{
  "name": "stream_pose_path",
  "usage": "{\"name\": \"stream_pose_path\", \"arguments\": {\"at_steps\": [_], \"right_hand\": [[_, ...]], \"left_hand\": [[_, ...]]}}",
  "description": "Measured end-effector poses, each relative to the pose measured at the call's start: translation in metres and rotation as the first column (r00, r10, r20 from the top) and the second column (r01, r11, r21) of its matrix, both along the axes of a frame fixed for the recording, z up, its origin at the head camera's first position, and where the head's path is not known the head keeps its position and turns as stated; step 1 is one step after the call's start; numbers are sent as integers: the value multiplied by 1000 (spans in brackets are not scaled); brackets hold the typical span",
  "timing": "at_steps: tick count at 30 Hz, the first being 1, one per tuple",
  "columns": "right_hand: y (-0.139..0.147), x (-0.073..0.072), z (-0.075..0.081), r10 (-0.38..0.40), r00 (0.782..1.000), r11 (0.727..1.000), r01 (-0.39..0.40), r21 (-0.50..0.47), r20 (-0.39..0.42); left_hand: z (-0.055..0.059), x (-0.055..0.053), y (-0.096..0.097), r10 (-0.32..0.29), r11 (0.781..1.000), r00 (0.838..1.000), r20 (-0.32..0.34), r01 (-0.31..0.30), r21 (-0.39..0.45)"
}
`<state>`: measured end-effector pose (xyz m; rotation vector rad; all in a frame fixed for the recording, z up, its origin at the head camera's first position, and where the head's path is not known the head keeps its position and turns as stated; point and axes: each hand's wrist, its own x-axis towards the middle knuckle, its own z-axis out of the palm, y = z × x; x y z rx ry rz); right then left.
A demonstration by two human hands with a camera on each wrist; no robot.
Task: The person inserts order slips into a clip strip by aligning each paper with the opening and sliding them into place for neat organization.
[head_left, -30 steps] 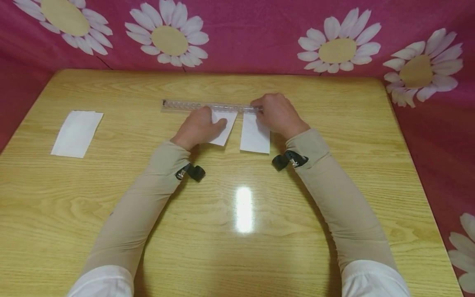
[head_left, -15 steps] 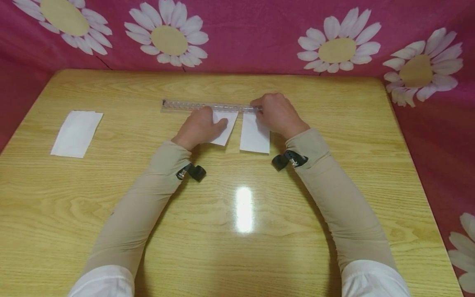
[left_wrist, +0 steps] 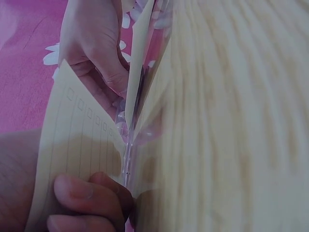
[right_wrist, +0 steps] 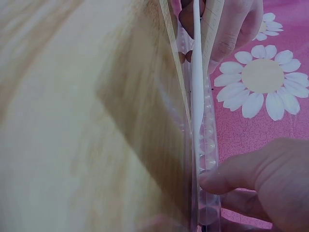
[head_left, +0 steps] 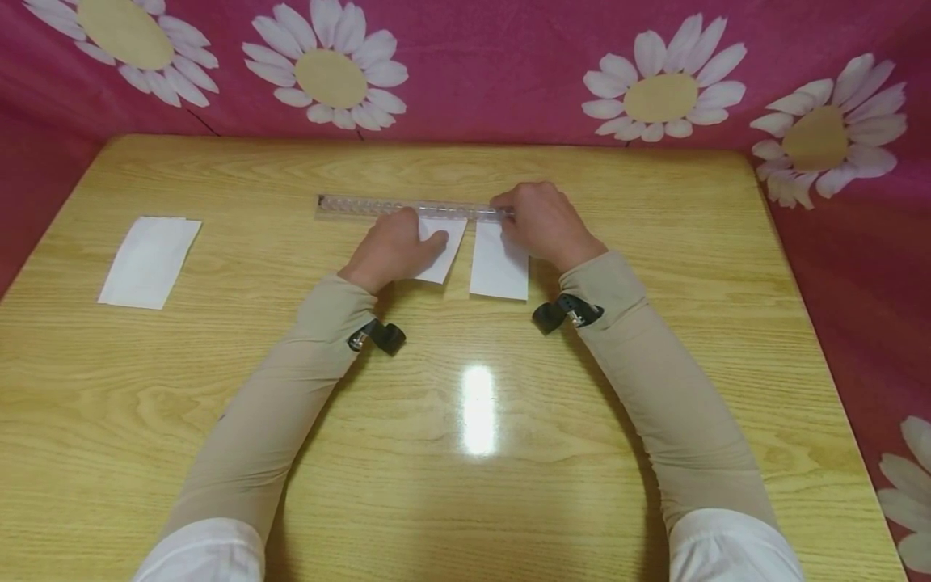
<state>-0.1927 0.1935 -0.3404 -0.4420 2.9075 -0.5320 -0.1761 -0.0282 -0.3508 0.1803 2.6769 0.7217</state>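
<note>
Right hand point(head_left: 549, 225) pinches bumpy strip point(head_left: 352, 207).

We see a wood-grained table point(head_left: 465, 501), a bright patch of reflected light point(head_left: 478, 411) shining near its middle. Behind it and along the right side we find a pink cloth point(head_left: 494, 65) — printed with big white daisies point(head_left: 330, 78), yellow at the centre — and toward the table's left edge lies a small stack of white paper point(head_left: 149, 263).
</note>
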Motion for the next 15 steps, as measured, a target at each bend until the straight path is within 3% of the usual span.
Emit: {"name": "stream_pose_path", "arguments": {"at_steps": [15], "right_hand": [[0, 1, 0, -2, 1000, 1000, 2, -8, 1]], "left_hand": [[-2, -1, 2, -9, 1000, 999, -32, 9, -9]]}}
